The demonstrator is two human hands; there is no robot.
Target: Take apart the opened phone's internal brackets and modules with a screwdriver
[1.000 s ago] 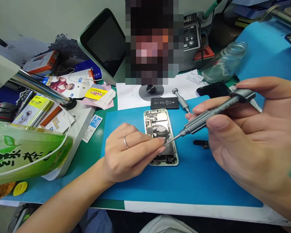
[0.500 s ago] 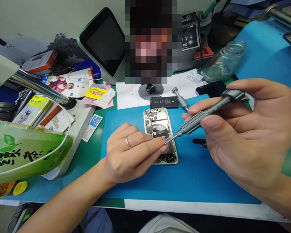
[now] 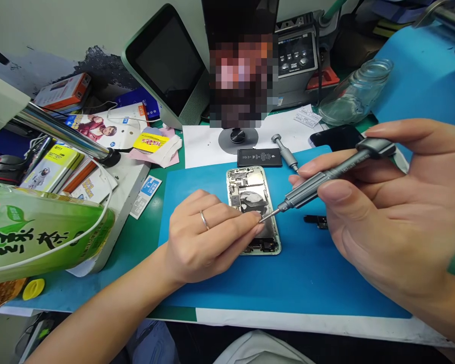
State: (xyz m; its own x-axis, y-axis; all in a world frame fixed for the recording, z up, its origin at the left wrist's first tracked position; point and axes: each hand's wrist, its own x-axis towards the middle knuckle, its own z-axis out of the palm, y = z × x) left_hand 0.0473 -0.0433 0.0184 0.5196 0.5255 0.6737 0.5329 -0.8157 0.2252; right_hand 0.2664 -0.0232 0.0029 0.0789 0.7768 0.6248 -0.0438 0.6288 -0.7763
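Observation:
A grey screwdriver (image 3: 318, 182) is in the grip of my right hand (image 3: 394, 217), its cap under my forefinger and its thin shaft slanting down to the left. The screwdriver's tip meets the pinched fingertips of my left hand (image 3: 208, 237); anything between those fingertips is too small to make out. Beneath the left fingers lies an opened phone body (image 3: 267, 189) with its inner parts showing, and the hand hides its lower left side. A black phone battery (image 3: 260, 157) is just beyond the phone. Another grey screwdriver (image 3: 286, 152) lies beside the battery.
The blue mat (image 3: 212, 293) carries a small black part (image 3: 315, 221) near my right hand. Behind are a dark phone (image 3: 335, 137), a glass jar (image 3: 358, 96) and a screen device (image 3: 169, 65). A green tea bottle (image 3: 41, 237) and a metal stand pole (image 3: 68, 129) are at left.
The view has shifted slightly, so most things sit a little further right. Both hands keep the same hold, with the screwdriver's tip still at my left fingertips.

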